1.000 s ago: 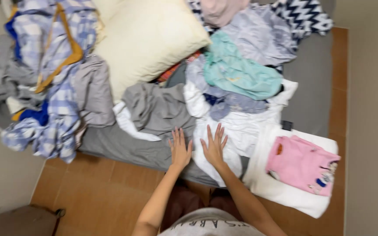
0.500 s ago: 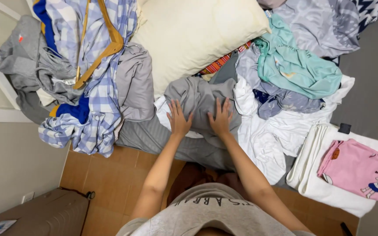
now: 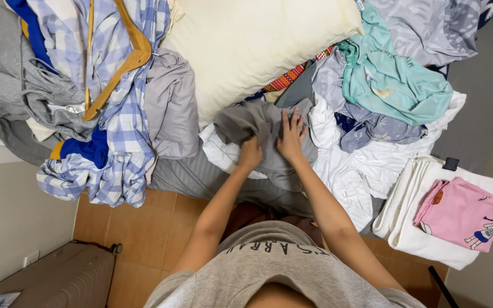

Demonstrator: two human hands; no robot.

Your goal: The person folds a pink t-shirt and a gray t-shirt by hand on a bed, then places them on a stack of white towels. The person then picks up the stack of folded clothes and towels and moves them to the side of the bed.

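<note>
Both hands are on a soft, crumpled grey garment (image 3: 258,128) lying at the near edge of the bed (image 3: 475,125): the left hand (image 3: 250,153) is curled shut, pinching a fold of the cloth, while the right hand (image 3: 290,137) lies flat with fingers spread, pressing the fabric down just beside it. A plump cream pillow (image 3: 258,45) sits right behind the garment. To the right lie rumpled white cloth (image 3: 343,171) and a wrinkled teal shirt (image 3: 395,80), and to the left a blue-and-white checked shirt (image 3: 115,114) with a wooden hanger (image 3: 124,63).
</note>
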